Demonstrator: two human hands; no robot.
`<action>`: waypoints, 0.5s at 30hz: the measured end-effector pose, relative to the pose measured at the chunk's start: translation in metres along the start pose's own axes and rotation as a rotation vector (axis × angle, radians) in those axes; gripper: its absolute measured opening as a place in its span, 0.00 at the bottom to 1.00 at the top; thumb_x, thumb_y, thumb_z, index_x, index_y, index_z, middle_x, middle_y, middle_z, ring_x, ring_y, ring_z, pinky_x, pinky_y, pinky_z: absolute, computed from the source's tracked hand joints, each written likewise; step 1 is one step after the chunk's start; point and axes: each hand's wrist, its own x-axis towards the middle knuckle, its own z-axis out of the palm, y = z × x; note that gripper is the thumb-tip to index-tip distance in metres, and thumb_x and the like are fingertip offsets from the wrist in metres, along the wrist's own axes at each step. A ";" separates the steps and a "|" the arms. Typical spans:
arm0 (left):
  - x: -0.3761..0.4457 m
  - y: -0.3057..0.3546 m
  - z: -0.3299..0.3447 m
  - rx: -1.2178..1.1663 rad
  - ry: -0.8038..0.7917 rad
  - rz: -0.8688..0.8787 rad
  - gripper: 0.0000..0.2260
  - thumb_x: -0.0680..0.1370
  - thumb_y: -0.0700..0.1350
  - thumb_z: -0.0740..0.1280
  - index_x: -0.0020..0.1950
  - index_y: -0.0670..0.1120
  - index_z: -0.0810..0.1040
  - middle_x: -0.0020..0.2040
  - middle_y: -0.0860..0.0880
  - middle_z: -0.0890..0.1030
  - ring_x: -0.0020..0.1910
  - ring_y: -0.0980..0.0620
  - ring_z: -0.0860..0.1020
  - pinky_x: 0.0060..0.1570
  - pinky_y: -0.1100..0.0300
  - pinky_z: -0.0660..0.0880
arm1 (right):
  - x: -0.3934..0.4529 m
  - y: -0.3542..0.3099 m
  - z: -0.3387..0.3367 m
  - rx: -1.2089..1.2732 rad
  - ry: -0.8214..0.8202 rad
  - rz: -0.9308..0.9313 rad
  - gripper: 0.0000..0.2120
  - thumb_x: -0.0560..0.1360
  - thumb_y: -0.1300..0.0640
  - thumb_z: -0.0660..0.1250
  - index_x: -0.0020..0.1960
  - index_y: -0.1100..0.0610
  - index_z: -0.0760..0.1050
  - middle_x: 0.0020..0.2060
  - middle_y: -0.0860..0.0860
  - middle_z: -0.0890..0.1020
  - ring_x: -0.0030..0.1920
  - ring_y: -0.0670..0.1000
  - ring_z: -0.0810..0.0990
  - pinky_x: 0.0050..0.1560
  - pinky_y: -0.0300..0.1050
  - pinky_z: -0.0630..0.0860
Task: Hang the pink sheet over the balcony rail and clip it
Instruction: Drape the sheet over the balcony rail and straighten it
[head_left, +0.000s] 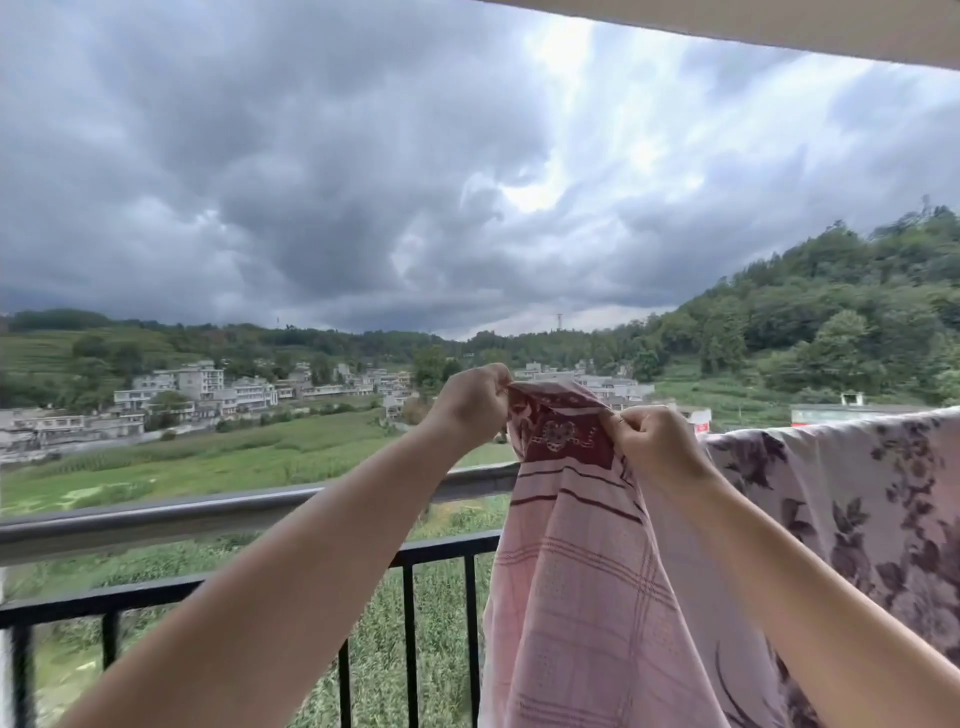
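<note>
The pink sheet (576, 571), checked with a dark red patterned border at its top, hangs in front of me above the balcony rail (208, 512). My left hand (470, 402) pinches the sheet's top edge at the left. My right hand (657, 441) pinches the same edge a short way to the right. Both hands hold the cloth up higher than the rail, and its lower part drops out of sight at the bottom. No clip is visible.
A pale floral sheet (857, 499) is draped over the rail at the right, just beside my right arm. Black railing bars (408, 639) run below the grey top rail. Beyond lie fields, a village and wooded hills under dark cloud.
</note>
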 end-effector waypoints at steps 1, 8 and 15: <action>0.009 0.002 0.001 0.048 0.010 0.039 0.08 0.78 0.35 0.56 0.49 0.40 0.75 0.38 0.43 0.78 0.35 0.48 0.75 0.31 0.60 0.72 | 0.005 0.004 -0.002 -0.012 0.022 0.009 0.26 0.76 0.58 0.61 0.21 0.56 0.58 0.19 0.51 0.62 0.24 0.50 0.61 0.29 0.43 0.57; 0.060 0.022 0.044 0.112 0.048 0.097 0.09 0.76 0.32 0.54 0.44 0.40 0.72 0.46 0.36 0.78 0.44 0.44 0.74 0.45 0.54 0.73 | 0.025 0.037 -0.012 -0.254 0.168 0.056 0.26 0.75 0.61 0.60 0.20 0.56 0.58 0.19 0.50 0.65 0.25 0.51 0.64 0.26 0.44 0.56; 0.045 0.028 0.069 0.088 -0.306 0.138 0.11 0.77 0.42 0.63 0.58 0.39 0.71 0.50 0.47 0.74 0.49 0.51 0.72 0.44 0.65 0.70 | 0.035 0.093 -0.048 -0.556 0.161 0.035 0.16 0.76 0.58 0.57 0.40 0.67 0.78 0.41 0.64 0.82 0.41 0.60 0.78 0.39 0.45 0.68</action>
